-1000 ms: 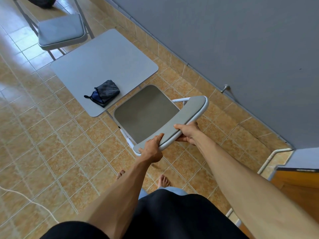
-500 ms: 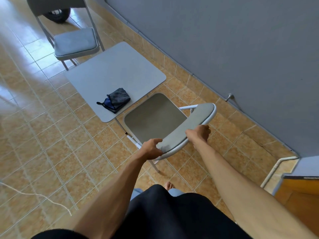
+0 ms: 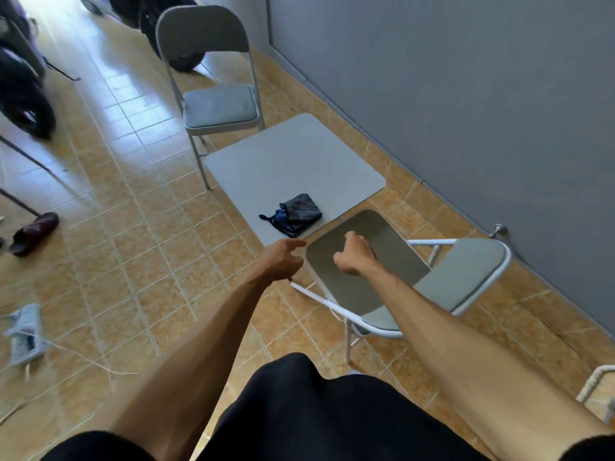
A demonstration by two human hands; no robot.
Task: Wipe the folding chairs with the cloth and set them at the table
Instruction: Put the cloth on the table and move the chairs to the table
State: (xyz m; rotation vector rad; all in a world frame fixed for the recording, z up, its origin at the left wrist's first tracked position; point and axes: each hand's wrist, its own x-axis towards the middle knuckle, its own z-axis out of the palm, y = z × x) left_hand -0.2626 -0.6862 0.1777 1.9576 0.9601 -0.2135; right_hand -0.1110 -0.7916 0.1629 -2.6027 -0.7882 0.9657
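Half a second ago both hands gripped the top edge of the near folding chair's backrest; now neither touches it. The left hand (image 3: 283, 259) hovers just left of the seat's near-left corner, fingers loosely spread and holding nothing. The right hand (image 3: 354, 257) hangs over the seat with its fingers curled into a loose fist, also empty; whether it touches the seat cannot be told. The view has also tipped upward, so more of the far floor and the second chair shows than before.

The near folding chair (image 3: 466, 277) stands unfolded at the near right side of the table (image 3: 293, 161), its grey seat pan (image 3: 382, 234) reaching to the table's near edge and its padded backrest toward the person, close to the grey wall (image 3: 466, 94) on the right. The dark cloth (image 3: 294, 214) lies bunched on the table's near corner, a blue part showing at its left, well clear of both hands. The far folding chair (image 3: 219, 104) stands unfolded at the table's far left edge, backrest away from the table.

On the tiled floor (image 3: 133, 227) at the far left lies a dark red sandal (image 3: 33, 232); nearer, at the left edge, a pale crumpled rag (image 3: 25, 331) and a thin white cord (image 3: 83, 357). Dark wheels of vehicles (image 3: 23, 94) stand at the far left, blurred.

No brand, label or writing can be read anywhere
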